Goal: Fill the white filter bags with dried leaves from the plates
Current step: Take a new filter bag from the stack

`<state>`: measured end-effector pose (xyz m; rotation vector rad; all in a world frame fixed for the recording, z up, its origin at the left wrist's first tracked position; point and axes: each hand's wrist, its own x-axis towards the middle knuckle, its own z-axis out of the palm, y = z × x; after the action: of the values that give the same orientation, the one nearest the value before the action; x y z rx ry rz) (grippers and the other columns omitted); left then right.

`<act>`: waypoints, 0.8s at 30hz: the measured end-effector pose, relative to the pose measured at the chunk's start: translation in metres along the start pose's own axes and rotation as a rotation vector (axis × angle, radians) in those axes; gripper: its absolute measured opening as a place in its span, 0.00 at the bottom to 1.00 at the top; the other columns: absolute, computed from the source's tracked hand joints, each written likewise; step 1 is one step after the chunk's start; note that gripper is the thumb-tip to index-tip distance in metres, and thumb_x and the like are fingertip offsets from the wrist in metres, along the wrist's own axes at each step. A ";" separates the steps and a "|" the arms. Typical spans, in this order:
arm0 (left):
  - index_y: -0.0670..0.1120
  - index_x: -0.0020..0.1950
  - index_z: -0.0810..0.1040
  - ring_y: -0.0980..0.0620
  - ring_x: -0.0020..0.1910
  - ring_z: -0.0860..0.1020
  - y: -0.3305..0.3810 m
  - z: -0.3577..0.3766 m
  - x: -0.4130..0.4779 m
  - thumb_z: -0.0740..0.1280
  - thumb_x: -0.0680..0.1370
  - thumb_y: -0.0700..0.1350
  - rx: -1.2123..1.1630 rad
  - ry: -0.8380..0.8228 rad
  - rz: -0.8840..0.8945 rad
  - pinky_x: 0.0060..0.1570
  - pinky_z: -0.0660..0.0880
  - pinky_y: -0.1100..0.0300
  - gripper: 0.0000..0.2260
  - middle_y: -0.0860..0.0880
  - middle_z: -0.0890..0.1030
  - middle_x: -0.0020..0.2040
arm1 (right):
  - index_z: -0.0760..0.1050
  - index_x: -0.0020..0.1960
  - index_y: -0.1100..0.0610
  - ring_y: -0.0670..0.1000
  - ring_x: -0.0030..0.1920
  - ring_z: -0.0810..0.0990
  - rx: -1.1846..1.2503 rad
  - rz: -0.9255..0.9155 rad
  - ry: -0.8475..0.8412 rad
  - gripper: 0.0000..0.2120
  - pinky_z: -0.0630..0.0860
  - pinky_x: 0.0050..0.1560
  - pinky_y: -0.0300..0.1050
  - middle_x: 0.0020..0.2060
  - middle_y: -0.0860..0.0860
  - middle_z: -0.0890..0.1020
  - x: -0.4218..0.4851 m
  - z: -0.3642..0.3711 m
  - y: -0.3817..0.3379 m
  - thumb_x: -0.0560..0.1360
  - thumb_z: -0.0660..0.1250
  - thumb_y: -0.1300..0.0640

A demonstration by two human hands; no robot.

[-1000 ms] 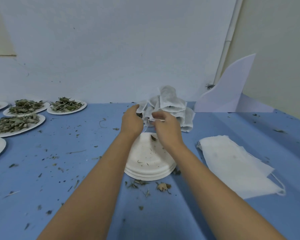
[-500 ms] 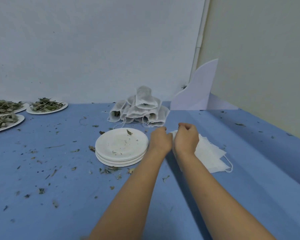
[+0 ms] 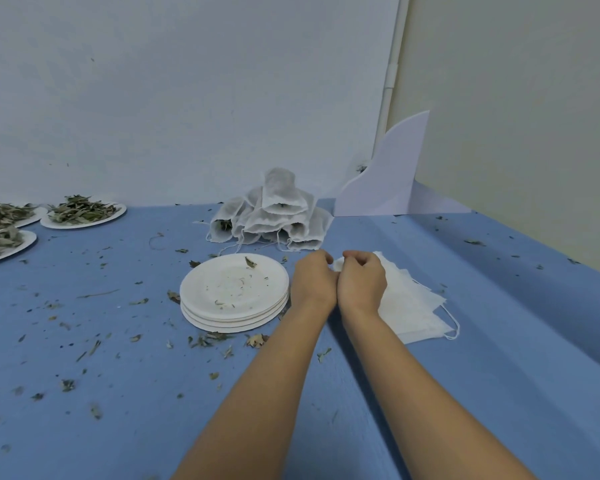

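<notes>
A flat stack of empty white filter bags (image 3: 413, 303) lies on the blue table at centre right. My left hand (image 3: 314, 280) and my right hand (image 3: 362, 277) sit side by side at the stack's near-left corner, fingers curled onto the top bag's edge. A pile of filled white bags (image 3: 274, 216) leans against the back wall. Plates heaped with dried leaves (image 3: 84, 211) stand at the far left. A stack of empty white plates (image 3: 234, 292) rests just left of my hands.
Leaf crumbs are scattered over the blue table (image 3: 118, 393). A white curved card (image 3: 392, 178) stands in the back right corner where the walls meet. More leaf plates (image 3: 0, 237) are cut off by the left edge.
Both hands left the pile of filled bags at the back and moved right and nearer, onto the stack of empty bags. The camera turned right.
</notes>
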<state>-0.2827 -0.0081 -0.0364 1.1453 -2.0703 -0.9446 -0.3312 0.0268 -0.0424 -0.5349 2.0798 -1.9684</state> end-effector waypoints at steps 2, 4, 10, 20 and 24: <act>0.42 0.57 0.76 0.48 0.51 0.79 -0.002 0.001 0.002 0.64 0.76 0.39 0.013 0.003 0.006 0.48 0.72 0.58 0.10 0.44 0.81 0.53 | 0.75 0.49 0.52 0.47 0.49 0.74 -0.008 -0.002 -0.004 0.10 0.68 0.49 0.42 0.47 0.45 0.77 0.000 0.000 0.002 0.76 0.58 0.63; 0.42 0.56 0.75 0.48 0.52 0.79 -0.004 0.004 0.004 0.65 0.75 0.40 -0.007 0.013 -0.005 0.47 0.72 0.58 0.10 0.44 0.81 0.53 | 0.75 0.48 0.52 0.47 0.49 0.74 0.000 -0.008 0.002 0.10 0.68 0.49 0.41 0.46 0.45 0.77 0.001 0.000 0.003 0.75 0.58 0.64; 0.44 0.52 0.80 0.50 0.47 0.78 -0.009 0.006 0.007 0.67 0.76 0.43 -0.089 0.115 -0.029 0.42 0.67 0.64 0.07 0.47 0.82 0.49 | 0.78 0.50 0.57 0.48 0.50 0.76 0.049 -0.003 0.040 0.11 0.69 0.51 0.40 0.49 0.50 0.80 0.000 -0.004 0.004 0.75 0.58 0.66; 0.42 0.45 0.71 0.54 0.30 0.82 0.005 -0.059 0.005 0.63 0.78 0.32 -1.185 0.151 -0.166 0.30 0.77 0.66 0.06 0.44 0.79 0.39 | 0.73 0.49 0.53 0.46 0.38 0.78 0.348 -0.168 -0.018 0.09 0.76 0.36 0.37 0.46 0.51 0.79 -0.018 0.001 -0.020 0.77 0.58 0.65; 0.43 0.48 0.77 0.51 0.41 0.82 -0.001 -0.107 -0.002 0.70 0.76 0.39 -1.127 0.285 0.054 0.42 0.79 0.63 0.03 0.45 0.81 0.42 | 0.67 0.62 0.52 0.50 0.45 0.81 0.463 -0.204 -0.316 0.15 0.79 0.41 0.38 0.49 0.54 0.80 -0.026 0.018 -0.039 0.78 0.59 0.66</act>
<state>-0.2007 -0.0389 0.0244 0.5392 -1.0065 -1.5022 -0.2958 0.0200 -0.0071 -0.9092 1.3710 -2.2056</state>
